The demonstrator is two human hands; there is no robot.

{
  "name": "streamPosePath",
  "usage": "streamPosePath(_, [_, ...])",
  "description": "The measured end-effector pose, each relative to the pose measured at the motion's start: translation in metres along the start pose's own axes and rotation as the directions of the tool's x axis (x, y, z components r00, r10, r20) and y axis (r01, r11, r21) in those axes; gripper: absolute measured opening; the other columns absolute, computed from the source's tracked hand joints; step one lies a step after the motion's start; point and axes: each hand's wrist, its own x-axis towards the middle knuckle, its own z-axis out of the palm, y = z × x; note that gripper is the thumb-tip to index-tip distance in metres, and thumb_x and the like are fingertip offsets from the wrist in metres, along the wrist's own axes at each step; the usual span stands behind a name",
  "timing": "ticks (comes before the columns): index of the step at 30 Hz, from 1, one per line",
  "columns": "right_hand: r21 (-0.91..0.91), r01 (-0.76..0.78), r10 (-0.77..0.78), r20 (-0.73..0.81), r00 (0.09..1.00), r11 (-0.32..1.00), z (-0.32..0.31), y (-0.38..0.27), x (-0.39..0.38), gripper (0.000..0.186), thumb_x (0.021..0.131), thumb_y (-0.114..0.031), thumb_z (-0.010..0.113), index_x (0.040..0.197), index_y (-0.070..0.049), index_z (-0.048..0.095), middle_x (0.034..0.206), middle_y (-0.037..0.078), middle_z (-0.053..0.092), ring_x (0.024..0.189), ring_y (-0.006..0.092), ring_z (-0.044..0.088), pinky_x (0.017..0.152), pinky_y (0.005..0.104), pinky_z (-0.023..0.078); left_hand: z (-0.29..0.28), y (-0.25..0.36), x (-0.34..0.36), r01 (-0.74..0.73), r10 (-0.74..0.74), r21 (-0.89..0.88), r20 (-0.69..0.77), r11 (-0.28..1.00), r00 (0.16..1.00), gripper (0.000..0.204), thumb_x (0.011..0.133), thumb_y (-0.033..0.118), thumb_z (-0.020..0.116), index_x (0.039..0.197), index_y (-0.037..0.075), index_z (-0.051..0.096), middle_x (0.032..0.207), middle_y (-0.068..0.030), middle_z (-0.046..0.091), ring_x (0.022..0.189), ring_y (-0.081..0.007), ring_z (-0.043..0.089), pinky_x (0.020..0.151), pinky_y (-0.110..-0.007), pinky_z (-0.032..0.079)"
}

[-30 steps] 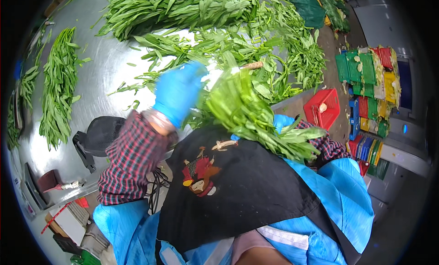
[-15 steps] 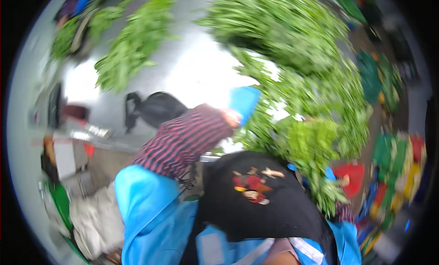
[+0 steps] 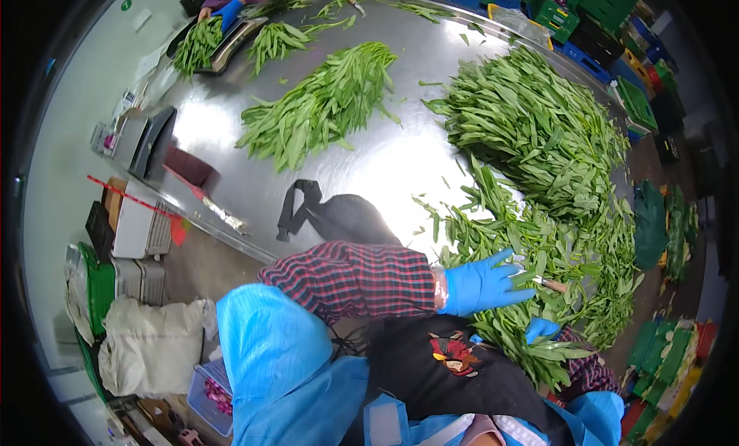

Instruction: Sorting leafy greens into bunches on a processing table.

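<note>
My left hand [image 3: 479, 286] in a blue glove has its fingers spread over loose leafy greens on the steel table [image 3: 208, 122], beside a wooden-handled knife [image 3: 548, 283]. My gloved right hand [image 3: 541, 329], lower right, is wrapped round a bunch of long-leaved greens [image 3: 546, 357] held against my black apron [image 3: 416, 384]. A large pile of greens [image 3: 527, 122] lies beyond my hands, and a separate bundle [image 3: 315, 107] lies farther left. A black bag with a strap [image 3: 342, 219] rests behind my left forearm.
A co-worker's gloved hand [image 3: 229, 11] is by greens at the top left. A dark red brush [image 3: 188, 165] lies at the table's left. Stacked crates [image 3: 558, 18] stand behind and at the right. A white sack [image 3: 142, 342] and a lilac basket [image 3: 212, 396] are below left.
My view has swung, bringing the co-worker and far crates into sight. My left hand has come down toward my apron, fingers now spread. The bunch at my right hand sits lower among the greens.
</note>
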Motion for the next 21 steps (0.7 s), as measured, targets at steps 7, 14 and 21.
streamPosePath(7, [0.014, -0.023, 0.022, 0.066, 0.998, 1.000, 0.020, -0.025, 0.047, 0.070, 0.085, -0.019, 0.060, 0.145, -0.003, 0.028, 0.143, 0.012, 0.040, 0.129, 0.0191, 0.041, 0.108, 0.0317, 0.032, -0.018, -0.058, -0.049, 0.080, -0.026, -0.244, 0.215, 0.966, 0.976, 0.051, 0.067, 0.010, 0.065, 0.116, 0.008, 0.053, 0.082, -0.0129, 0.059, 0.077, -0.0357, 0.060, 0.066, -0.045, 0.049])
streamPosePath(14, [-0.016, -0.103, 0.104, 0.183, 0.977, 0.995, 0.036, -0.073, 0.129, 0.071, 0.088, -0.023, 0.060, 0.147, -0.003, 0.025, 0.145, 0.012, 0.038, 0.132, 0.0187, 0.038, 0.111, 0.0311, 0.029, -0.083, -0.130, -0.062, 0.009, -0.023, 0.051, 0.287, 0.999, 0.958, 0.026, 0.073, 0.014, 0.060, 0.099, 0.012, 0.059, 0.076, -0.0065, 0.061, 0.074, -0.0278, 0.062, 0.069, -0.038, 0.049])
streamPosePath(21, [-0.096, 0.173, -0.171, 0.026, 0.985, 0.980, 0.067, -0.113, 0.153, 0.071, 0.091, -0.031, 0.059, 0.147, -0.004, 0.024, 0.139, 0.013, 0.043, 0.126, 0.0222, 0.045, 0.109, 0.0355, 0.032, -0.164, -0.263, -0.099, -0.120, -0.011, 0.312, 0.387, 0.942, 0.922, 0.016, 0.076, 0.014, 0.056, 0.090, 0.017, 0.063, 0.073, -0.0078, 0.060, 0.071, -0.0283, 0.061, 0.066, -0.039, 0.049])
